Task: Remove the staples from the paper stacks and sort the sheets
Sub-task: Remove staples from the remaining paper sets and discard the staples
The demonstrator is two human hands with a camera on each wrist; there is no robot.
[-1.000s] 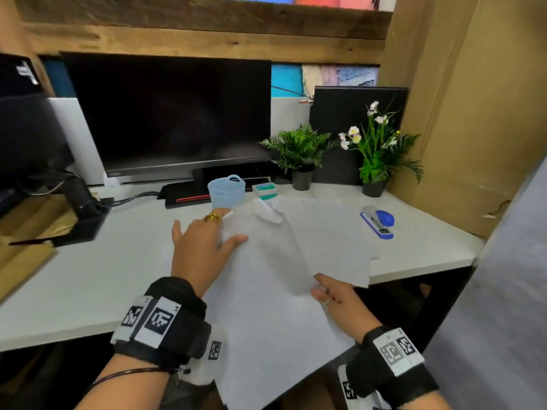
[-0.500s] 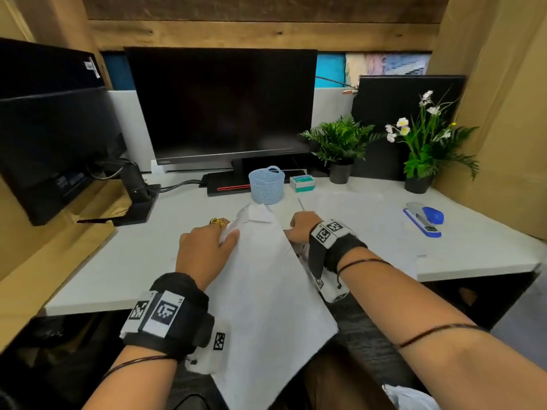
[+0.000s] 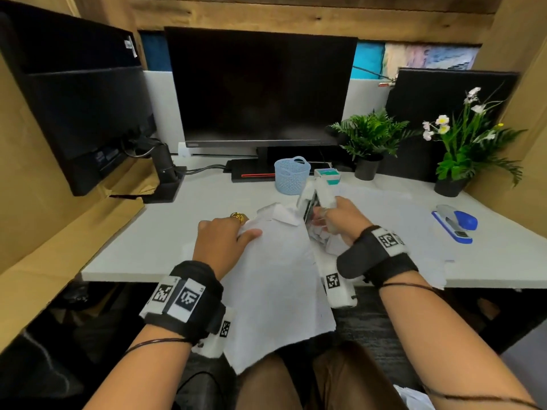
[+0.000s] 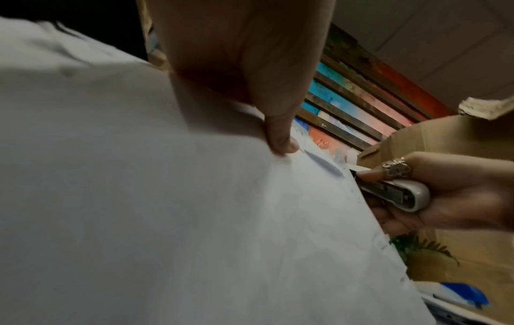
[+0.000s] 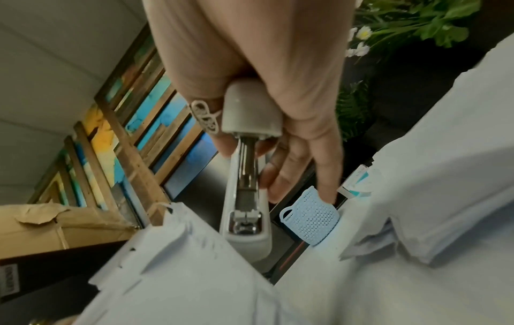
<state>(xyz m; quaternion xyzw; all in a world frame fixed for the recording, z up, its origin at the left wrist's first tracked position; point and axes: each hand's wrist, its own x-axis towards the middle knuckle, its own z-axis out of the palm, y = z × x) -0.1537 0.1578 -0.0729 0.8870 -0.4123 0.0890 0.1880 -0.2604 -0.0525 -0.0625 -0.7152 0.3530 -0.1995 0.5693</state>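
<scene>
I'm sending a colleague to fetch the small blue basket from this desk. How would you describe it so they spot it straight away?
Start at the big dark monitor at the back of the white desk. Directly in front of its base stands the small basket, left of a small white and teal box. It is the only pale blue, perforated container with loop handles; the other blue item, the stapler, lies far right.

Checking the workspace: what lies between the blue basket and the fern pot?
In the head view, a small white-and-teal box sits between the blue basket and the fern pot.
</scene>
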